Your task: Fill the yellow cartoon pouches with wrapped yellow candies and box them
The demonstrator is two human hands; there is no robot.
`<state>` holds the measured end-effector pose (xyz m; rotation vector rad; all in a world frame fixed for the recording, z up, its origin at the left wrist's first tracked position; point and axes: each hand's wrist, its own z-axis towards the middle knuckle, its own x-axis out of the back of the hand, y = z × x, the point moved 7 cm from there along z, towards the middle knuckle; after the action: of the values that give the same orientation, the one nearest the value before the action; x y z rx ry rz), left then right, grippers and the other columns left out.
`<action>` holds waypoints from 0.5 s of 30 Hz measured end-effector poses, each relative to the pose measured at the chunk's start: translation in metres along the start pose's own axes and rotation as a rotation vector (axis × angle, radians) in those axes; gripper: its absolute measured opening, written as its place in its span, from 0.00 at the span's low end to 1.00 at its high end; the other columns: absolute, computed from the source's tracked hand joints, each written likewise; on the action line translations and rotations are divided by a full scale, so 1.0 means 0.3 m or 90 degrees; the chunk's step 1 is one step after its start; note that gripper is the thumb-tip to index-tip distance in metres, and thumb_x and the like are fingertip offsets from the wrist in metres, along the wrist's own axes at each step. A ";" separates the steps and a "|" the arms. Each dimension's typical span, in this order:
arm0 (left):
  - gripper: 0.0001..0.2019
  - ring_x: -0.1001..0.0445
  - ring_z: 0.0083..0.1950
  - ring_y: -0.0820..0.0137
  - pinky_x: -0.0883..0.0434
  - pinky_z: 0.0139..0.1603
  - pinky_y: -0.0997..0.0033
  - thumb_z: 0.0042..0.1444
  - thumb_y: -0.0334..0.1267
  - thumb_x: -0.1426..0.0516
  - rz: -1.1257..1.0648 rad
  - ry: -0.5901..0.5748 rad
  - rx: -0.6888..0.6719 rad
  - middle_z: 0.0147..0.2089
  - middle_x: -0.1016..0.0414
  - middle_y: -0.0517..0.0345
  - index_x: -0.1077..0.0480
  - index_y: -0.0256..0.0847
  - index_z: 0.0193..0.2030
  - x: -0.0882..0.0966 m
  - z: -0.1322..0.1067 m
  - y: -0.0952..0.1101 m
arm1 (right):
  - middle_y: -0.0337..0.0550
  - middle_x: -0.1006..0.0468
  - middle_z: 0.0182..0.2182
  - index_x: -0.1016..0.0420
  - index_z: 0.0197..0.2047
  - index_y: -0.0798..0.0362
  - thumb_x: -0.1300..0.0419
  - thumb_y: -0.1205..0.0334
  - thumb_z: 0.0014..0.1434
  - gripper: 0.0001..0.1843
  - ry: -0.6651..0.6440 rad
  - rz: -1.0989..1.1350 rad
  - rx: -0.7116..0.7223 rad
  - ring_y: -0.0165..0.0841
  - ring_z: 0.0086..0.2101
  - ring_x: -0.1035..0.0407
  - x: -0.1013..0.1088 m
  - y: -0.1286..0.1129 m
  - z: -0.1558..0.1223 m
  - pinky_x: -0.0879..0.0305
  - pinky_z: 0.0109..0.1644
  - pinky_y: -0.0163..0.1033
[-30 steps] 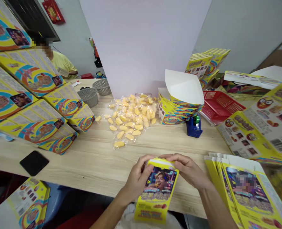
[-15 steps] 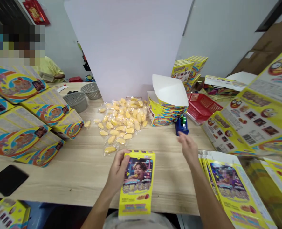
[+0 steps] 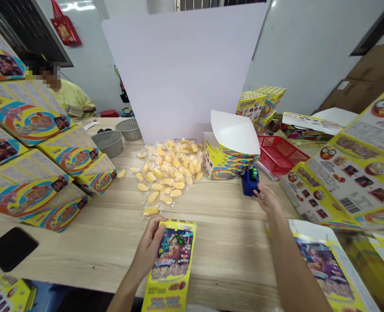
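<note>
My left hand [image 3: 148, 248] grips the yellow printed carton [image 3: 174, 268]; my right hand [image 3: 266, 198], open, sits beside the blue tape dispenser [image 3: 250, 182]; taping next, I judge

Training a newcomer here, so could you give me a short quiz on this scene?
1. Which hand holds the yellow printed card?
2. True or false: the red plastic basket stands to the right of the pile of wrapped yellow pieces.
3. The right hand is nearest to: A) a grey basket, B) the blue dispenser, C) a flat black object.

Key: 1. The left hand. 2. True. 3. B.
</note>
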<state>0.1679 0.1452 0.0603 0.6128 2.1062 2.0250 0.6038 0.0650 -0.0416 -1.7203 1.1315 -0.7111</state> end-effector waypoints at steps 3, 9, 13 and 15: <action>0.15 0.33 0.38 0.70 0.35 0.39 0.74 0.55 0.51 0.47 -0.005 -0.001 0.019 0.38 0.32 0.61 0.36 0.42 0.41 0.008 0.013 -0.007 | 0.45 0.29 0.45 0.34 0.50 0.55 0.45 0.59 0.60 0.15 0.052 0.024 0.020 0.33 0.39 0.30 -0.008 0.061 -0.014 0.30 0.40 0.43; 0.14 0.33 0.36 0.72 0.34 0.36 0.76 0.55 0.50 0.47 -0.065 -0.048 0.018 0.36 0.33 0.62 0.38 0.42 0.39 -0.067 0.013 0.036 | 0.47 0.31 0.49 0.35 0.51 0.54 0.45 0.57 0.60 0.17 0.068 -0.002 0.051 0.36 0.43 0.32 -0.047 0.054 -0.052 0.32 0.44 0.47; 0.12 0.32 0.37 0.72 0.34 0.38 0.76 0.58 0.48 0.50 -0.046 -0.128 -0.017 0.37 0.32 0.61 0.37 0.42 0.40 -0.093 0.004 0.091 | 0.44 0.27 0.40 0.31 0.46 0.55 0.45 0.57 0.60 0.14 -0.095 -0.055 0.100 0.31 0.35 0.31 -0.128 0.030 -0.236 0.31 0.37 0.41; 0.11 0.33 0.38 0.72 0.35 0.39 0.76 0.59 0.46 0.50 0.018 -0.189 -0.037 0.37 0.32 0.60 0.36 0.42 0.40 -0.090 0.003 0.122 | 0.39 0.26 0.30 0.28 0.39 0.57 0.41 0.56 0.56 0.13 -0.228 -0.091 0.133 0.27 0.25 0.34 -0.192 0.008 -0.393 0.34 0.30 0.36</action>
<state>0.1993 0.1356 0.0916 0.8762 1.8715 1.8659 0.4813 0.0722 0.0052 -1.6772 0.6698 -0.5557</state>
